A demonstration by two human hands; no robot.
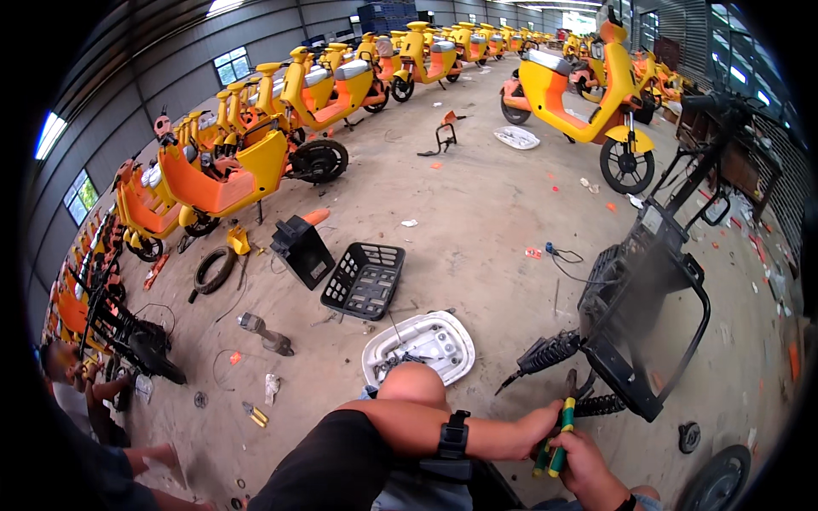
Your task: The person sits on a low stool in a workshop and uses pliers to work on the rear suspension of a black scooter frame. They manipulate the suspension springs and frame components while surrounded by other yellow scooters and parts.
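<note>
Leaning over a stripped black scooter frame [652, 298], the person has both hands on one hand tool with green-and-yellow handles [567, 415]. It sits at the frame's lower end, its dark metal head up beside the lower coil spring [599, 405]; from where I stand I can't tell whether the head actually bites on anything. The left hand [538, 427] is curled round the handles from one side, the forearm lying across the body, and the right hand [582, 460] is wrapped round them from the other. Fingers are closed on the grips — how hard they squeeze, I can't say.

To my eye the step in hand is setting or working the tool at that lower joint, whether to loosen, cut or hold something. The next move seems to call for a square seat of the head and an even squeeze, with the frame kept from shifting, since neither hand is free to brace it. Just ahead of the knee lies a white tray [463, 351] with small dark bits in it — near enough for loose parts.
</note>
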